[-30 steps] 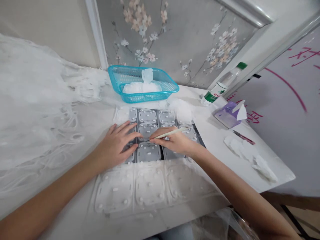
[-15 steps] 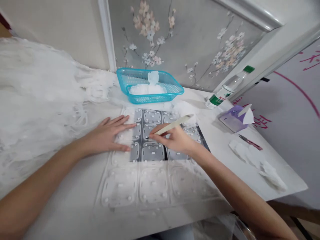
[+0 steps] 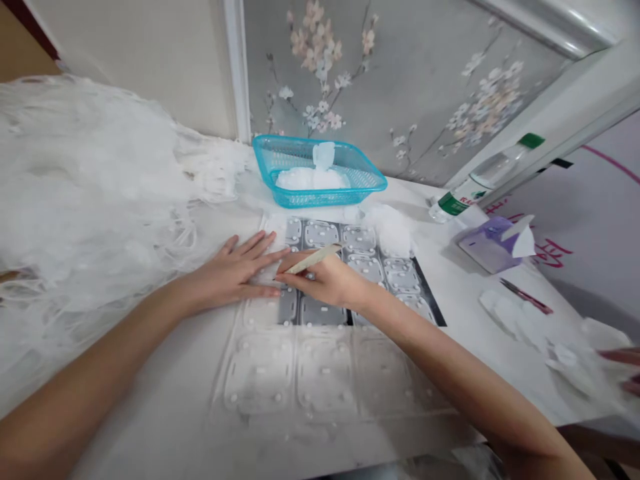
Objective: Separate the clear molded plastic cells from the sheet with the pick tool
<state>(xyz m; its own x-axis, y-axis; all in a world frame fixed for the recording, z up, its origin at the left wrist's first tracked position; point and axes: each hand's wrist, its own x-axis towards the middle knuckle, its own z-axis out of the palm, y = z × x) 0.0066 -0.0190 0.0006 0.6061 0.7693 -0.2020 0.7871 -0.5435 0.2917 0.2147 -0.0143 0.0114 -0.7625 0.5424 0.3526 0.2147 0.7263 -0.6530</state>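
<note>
Wooden stick pinched in right hand; left hand flat, empty; bottle label illegible.

Both forearms are bare up to the lower frame edge, with no sleeves showing. The left hand and right hand wear no gloves, rings or watch.

We cannot see the tip of the cream stick; it is lost between the right hand and the left hand. The moulded sheet is covered by both hands at its middle, its near edge washed out. At the right edge, blurred fingers are cut off. The label on the bottle is too small to read
</note>
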